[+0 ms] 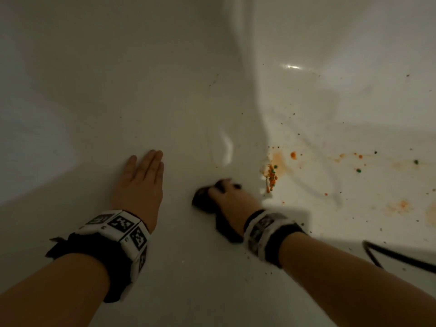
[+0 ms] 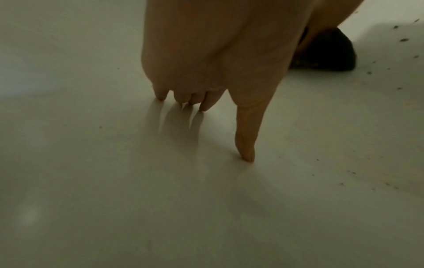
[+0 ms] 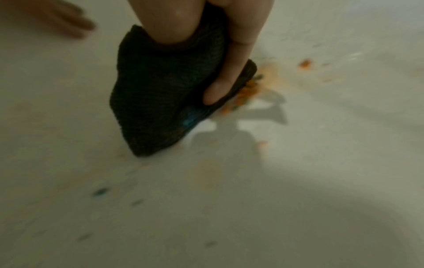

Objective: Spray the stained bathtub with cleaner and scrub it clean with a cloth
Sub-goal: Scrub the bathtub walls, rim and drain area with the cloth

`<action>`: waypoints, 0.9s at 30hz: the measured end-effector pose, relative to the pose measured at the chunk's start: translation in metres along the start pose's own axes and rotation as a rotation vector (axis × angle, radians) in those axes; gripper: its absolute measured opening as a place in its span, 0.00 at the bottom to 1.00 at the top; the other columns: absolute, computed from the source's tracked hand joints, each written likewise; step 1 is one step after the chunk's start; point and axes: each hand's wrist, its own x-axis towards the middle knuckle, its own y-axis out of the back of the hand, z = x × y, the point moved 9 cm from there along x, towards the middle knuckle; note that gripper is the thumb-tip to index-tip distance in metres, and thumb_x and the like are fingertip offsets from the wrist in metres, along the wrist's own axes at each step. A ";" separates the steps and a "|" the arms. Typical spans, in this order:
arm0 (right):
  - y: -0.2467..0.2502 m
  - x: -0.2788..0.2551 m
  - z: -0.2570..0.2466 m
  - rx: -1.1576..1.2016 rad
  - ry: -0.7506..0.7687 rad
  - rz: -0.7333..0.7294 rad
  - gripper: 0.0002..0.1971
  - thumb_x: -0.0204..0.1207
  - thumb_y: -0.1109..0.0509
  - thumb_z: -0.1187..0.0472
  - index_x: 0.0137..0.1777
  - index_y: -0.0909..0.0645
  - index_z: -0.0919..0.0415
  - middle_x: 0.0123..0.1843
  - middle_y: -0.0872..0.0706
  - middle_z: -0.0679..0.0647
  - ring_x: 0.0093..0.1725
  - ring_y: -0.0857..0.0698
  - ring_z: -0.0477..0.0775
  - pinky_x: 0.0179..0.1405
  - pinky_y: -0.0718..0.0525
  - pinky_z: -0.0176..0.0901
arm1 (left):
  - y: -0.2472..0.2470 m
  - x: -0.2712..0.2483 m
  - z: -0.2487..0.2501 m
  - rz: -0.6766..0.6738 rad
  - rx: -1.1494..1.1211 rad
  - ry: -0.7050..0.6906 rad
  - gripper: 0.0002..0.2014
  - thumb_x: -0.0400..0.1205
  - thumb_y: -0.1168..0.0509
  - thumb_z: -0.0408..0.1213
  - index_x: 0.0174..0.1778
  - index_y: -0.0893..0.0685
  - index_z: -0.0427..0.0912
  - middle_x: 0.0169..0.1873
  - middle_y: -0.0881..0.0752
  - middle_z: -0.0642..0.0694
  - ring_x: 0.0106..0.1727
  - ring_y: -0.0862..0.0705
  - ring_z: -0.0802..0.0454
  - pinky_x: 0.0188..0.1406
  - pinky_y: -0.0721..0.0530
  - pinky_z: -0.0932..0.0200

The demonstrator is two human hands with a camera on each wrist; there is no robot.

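I look down into a white bathtub [image 1: 165, 90]. My right hand [image 1: 230, 197] grips a dark bunched cloth [image 1: 203, 199] and presses it on the tub floor. In the right wrist view the cloth [image 3: 156, 94] touches a clump of orange and green stain [image 3: 249, 90] at its edge. In the head view that stain clump [image 1: 271, 175] lies just right of the hand, with more orange smears [image 1: 401, 206] farther right. My left hand [image 1: 141, 180] lies flat on the tub floor, fingers straight; in the left wrist view its fingertips [image 2: 247, 156] touch the white surface [image 2: 114, 181].
A black cord [image 1: 396, 256] loops over the tub floor at lower right. Dark specks [image 1: 295, 113] dot the floor and wall on the right. The tub wall [image 1: 330, 31] curves up at the back right. The left part of the tub [image 1: 70, 79] shows plain white.
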 end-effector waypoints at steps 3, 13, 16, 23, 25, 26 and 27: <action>0.053 -0.013 0.066 0.105 -0.286 0.256 0.19 0.81 0.41 0.52 0.71 0.31 0.51 0.68 0.30 0.58 0.63 0.24 0.60 0.60 0.23 0.42 | 0.002 0.001 -0.003 0.011 0.012 -0.007 0.33 0.85 0.53 0.33 0.79 0.68 0.30 0.79 0.72 0.35 0.81 0.70 0.39 0.79 0.66 0.41; 0.052 0.038 -0.025 0.154 -0.022 0.114 0.23 0.78 0.37 0.60 0.74 0.32 0.55 0.66 0.28 0.61 0.61 0.22 0.64 0.59 0.25 0.48 | 0.013 0.005 -0.011 0.029 0.001 0.077 0.37 0.84 0.51 0.39 0.78 0.69 0.28 0.77 0.73 0.31 0.80 0.71 0.36 0.77 0.68 0.37; 0.036 0.064 -0.041 -0.014 0.021 -0.006 0.26 0.80 0.38 0.62 0.77 0.37 0.55 0.69 0.30 0.63 0.63 0.23 0.67 0.56 0.24 0.52 | 0.013 0.007 -0.014 0.032 -0.004 0.093 0.38 0.84 0.51 0.40 0.78 0.71 0.29 0.77 0.75 0.32 0.80 0.72 0.37 0.77 0.68 0.37; 0.096 0.014 0.089 0.205 -0.366 0.375 0.22 0.78 0.38 0.52 0.72 0.31 0.52 0.64 0.26 0.59 0.60 0.22 0.65 0.62 0.25 0.51 | 0.015 0.008 -0.012 0.022 -0.056 0.093 0.37 0.84 0.50 0.35 0.78 0.70 0.29 0.78 0.73 0.33 0.81 0.70 0.38 0.78 0.66 0.36; 0.109 0.001 0.109 0.100 -0.413 0.353 0.16 0.79 0.38 0.54 0.66 0.28 0.55 0.61 0.24 0.57 0.57 0.19 0.65 0.57 0.24 0.49 | 0.019 0.015 -0.008 0.055 -0.108 0.045 0.38 0.85 0.48 0.38 0.79 0.69 0.31 0.79 0.72 0.34 0.81 0.69 0.39 0.78 0.67 0.38; 0.121 -0.003 0.111 0.058 -0.403 0.379 0.14 0.79 0.38 0.56 0.63 0.27 0.55 0.59 0.23 0.55 0.55 0.19 0.64 0.53 0.24 0.47 | 0.021 0.020 -0.002 0.069 -0.152 0.008 0.39 0.86 0.47 0.41 0.80 0.68 0.33 0.79 0.71 0.36 0.82 0.68 0.41 0.79 0.66 0.40; 0.138 -0.005 0.107 0.031 -0.377 0.433 0.13 0.78 0.37 0.56 0.62 0.27 0.53 0.58 0.23 0.53 0.53 0.18 0.62 0.51 0.23 0.46 | 0.022 0.025 0.007 0.064 -0.208 -0.035 0.39 0.86 0.47 0.43 0.81 0.68 0.34 0.80 0.70 0.38 0.82 0.67 0.43 0.80 0.65 0.42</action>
